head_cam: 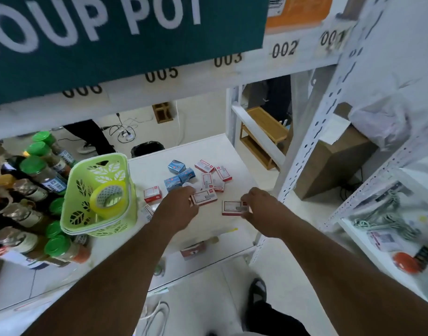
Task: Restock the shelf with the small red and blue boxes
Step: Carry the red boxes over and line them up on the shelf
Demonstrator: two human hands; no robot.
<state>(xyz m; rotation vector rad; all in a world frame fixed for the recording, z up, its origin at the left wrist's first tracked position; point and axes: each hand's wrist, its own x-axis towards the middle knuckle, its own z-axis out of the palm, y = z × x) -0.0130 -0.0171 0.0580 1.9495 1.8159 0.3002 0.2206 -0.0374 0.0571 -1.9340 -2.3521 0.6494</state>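
While scattered, red boxes [204, 196] touching hands [181, 204].

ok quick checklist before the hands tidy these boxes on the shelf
1. Left hand on a red box: ok, fingers touch its left end.
2. Right hand on another red box: ok, at its right end.
3. Grip closed on either box: cannot tell.
4. Blue boxes grouped: ok, clustered behind the red ones.
5. Red boxes lined up: not ok, scattered at mixed angles.
6. Green basket out of the way: ok, left of the boxes.
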